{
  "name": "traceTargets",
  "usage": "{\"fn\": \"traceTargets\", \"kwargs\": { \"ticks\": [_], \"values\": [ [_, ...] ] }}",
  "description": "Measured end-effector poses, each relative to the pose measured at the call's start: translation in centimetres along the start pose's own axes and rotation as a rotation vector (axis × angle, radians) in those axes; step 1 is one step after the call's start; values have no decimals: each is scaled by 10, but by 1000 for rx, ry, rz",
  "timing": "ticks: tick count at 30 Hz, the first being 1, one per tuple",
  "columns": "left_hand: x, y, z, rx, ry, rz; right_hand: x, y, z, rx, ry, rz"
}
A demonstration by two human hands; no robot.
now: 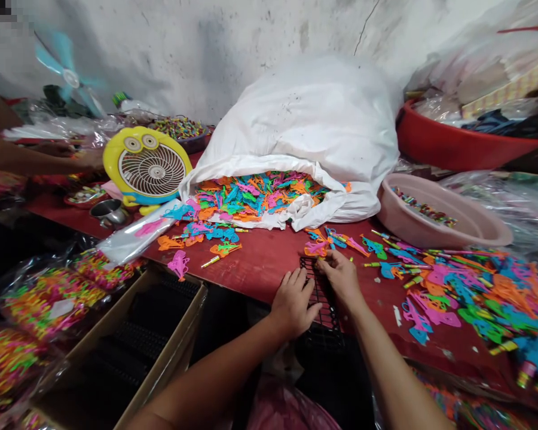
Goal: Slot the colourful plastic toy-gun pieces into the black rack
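A black wire rack [325, 304] lies over the front edge of the red table [246, 269]. My left hand [295, 303] rests on the rack's left side, fingers apart, with nothing visible in it. At the rack's far end my right hand [339, 276] has its fingers pressed together near an orange plastic piece [316, 246]; what they pinch, if anything, is too small to name. Behind both hands, a big white sack [314, 113] spills colourful plastic pieces [251, 194] from its mouth.
A yellow fan [155, 167] and metal cup [109, 212] stand left. Right are a pink basin [466, 224], a red tub [470, 143] and heaped plastic pieces [511, 292]. A cardboard box [179, 337] sits below the table edge. Another person's arm [31, 156] reaches in at far left.
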State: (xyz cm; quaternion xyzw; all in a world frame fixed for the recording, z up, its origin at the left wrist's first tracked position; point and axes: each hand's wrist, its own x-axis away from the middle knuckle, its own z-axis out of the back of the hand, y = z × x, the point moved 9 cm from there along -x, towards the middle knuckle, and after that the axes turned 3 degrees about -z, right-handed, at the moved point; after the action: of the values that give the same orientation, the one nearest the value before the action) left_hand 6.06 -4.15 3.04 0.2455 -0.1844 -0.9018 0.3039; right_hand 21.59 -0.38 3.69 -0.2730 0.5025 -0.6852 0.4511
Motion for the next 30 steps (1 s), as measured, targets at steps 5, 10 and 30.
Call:
{"fn": "traceTargets", "kwargs": {
  "ticks": [5,10,30],
  "values": [
    [0,2,0,-5,-14,1,-5,8,-1,-6,-16,-21],
    [0,2,1,-39,-18,1,-8,9,-1,-35,-41,-52],
    [-1,11,11,-102,-57,-184,0,12,8,-100,68,-136]
  ]
}}
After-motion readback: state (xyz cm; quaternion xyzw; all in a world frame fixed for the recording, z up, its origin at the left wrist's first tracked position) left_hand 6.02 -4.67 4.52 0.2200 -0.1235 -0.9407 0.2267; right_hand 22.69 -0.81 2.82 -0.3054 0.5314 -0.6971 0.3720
